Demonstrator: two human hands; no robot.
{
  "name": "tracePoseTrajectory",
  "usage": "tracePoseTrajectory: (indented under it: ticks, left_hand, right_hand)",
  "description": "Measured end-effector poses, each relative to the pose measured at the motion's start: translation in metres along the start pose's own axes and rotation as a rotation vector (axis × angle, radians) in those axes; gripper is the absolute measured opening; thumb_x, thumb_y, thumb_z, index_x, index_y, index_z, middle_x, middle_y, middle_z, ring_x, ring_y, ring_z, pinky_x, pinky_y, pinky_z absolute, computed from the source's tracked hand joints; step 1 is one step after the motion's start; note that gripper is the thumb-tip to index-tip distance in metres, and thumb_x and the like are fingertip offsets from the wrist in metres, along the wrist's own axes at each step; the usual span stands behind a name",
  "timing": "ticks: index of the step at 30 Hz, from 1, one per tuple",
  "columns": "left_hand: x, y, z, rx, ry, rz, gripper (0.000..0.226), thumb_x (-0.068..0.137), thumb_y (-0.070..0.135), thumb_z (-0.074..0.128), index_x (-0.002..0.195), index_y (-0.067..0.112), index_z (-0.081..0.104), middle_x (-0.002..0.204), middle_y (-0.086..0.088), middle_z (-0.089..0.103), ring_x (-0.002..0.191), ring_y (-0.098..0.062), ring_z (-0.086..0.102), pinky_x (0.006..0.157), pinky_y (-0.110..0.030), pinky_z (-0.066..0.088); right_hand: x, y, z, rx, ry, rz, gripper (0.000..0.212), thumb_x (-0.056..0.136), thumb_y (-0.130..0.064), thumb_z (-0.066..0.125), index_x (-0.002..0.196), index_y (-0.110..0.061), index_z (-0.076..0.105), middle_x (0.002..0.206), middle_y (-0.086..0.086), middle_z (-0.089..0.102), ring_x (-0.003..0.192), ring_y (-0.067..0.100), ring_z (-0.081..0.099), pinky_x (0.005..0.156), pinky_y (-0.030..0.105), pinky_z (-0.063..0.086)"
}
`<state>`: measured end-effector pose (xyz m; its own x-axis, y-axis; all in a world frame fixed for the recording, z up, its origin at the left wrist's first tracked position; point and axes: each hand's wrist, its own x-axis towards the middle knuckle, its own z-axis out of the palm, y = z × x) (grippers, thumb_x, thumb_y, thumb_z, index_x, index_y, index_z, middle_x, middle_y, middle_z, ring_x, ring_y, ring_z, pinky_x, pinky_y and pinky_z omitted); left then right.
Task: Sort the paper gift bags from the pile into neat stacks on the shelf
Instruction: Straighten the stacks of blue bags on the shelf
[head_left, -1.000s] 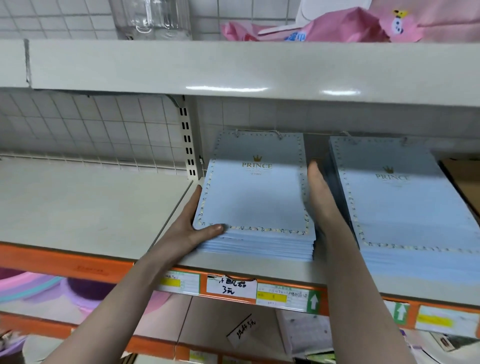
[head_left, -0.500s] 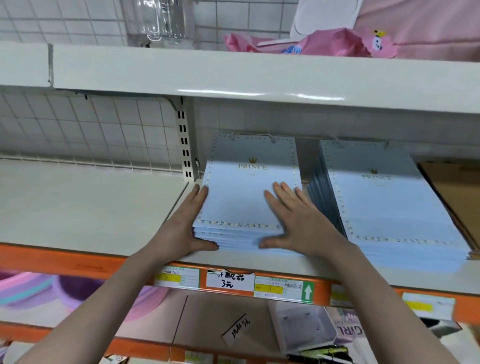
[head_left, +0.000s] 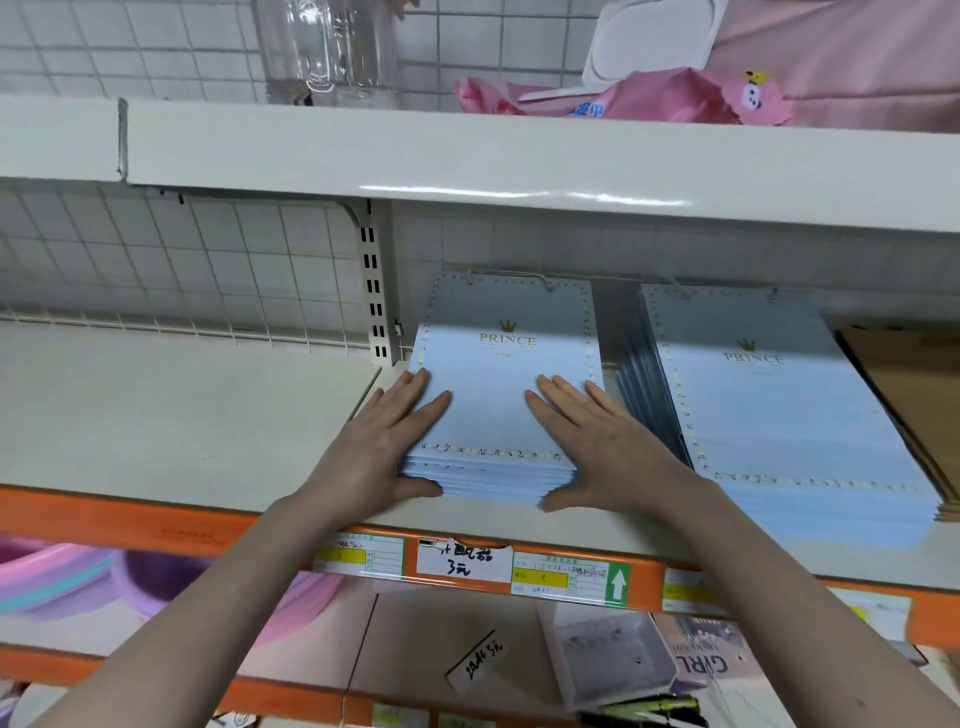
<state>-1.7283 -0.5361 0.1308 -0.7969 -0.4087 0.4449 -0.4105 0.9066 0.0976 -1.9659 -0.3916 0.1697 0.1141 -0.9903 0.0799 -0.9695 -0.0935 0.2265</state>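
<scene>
Two stacks of pale blue gift bags lie flat on the shelf (head_left: 218, 431), and both hands now rest on the left stack (head_left: 511, 395). The left hand (head_left: 387, 441) lies with straight fingers over the stack's near-left corner, thumb against the front edge; the right hand (head_left: 592, 441) mirrors it at the near-right corner, thumb likewise on the front edge. Neither grip is closed on anything: both are flat and open, pressing down and in. A second ago the right hand stood edge-on in the gap between the stacks, squaring the left stack's right side, while the left hand cupped the near-left corner; half a second ago it had come round flat onto the top. Now the left hand has come up onto the top as well, so the pair look to be giving a last flattening and lining-up of the front edge. The right stack (head_left: 779, 415) sits just beside, apart from the left one, its layers fanned a little on its left side. My judgement is that the left stack is nearly tidy.
</scene>
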Motion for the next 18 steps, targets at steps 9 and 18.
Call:
tracePoseTrajectory:
  ticks: [9, 18]
  left_hand:
    - [0.003, 0.002, -0.011, 0.026, -0.122, -0.038, 0.09, 0.074, 0.085, -0.002, 0.147, 0.033, 0.0, 0.156, 0.004, -0.008, 0.144, -0.01, -0.014, 0.117, -0.029, -0.005]
    - [0.01, 0.009, -0.013, 0.064, -0.174, -0.106, 0.101, 0.062, 0.086, -0.019, 0.145, 0.03, -0.008, 0.155, 0.006, -0.016, 0.143, -0.01, -0.017, 0.116, -0.025, -0.01]
  right_hand:
    - [-0.002, 0.003, -0.012, 0.017, 0.011, 0.005, 0.097, 0.077, -0.076, 0.018, 0.151, -0.019, -0.006, 0.157, 0.001, -0.014, 0.136, 0.006, -0.022, 0.11, 0.026, -0.018]
    - [-0.001, 0.004, -0.011, 0.011, 0.034, 0.051, 0.099, 0.074, -0.077, 0.011, 0.151, -0.018, -0.008, 0.157, 0.004, -0.014, 0.135, 0.009, -0.023, 0.11, 0.029, -0.016]
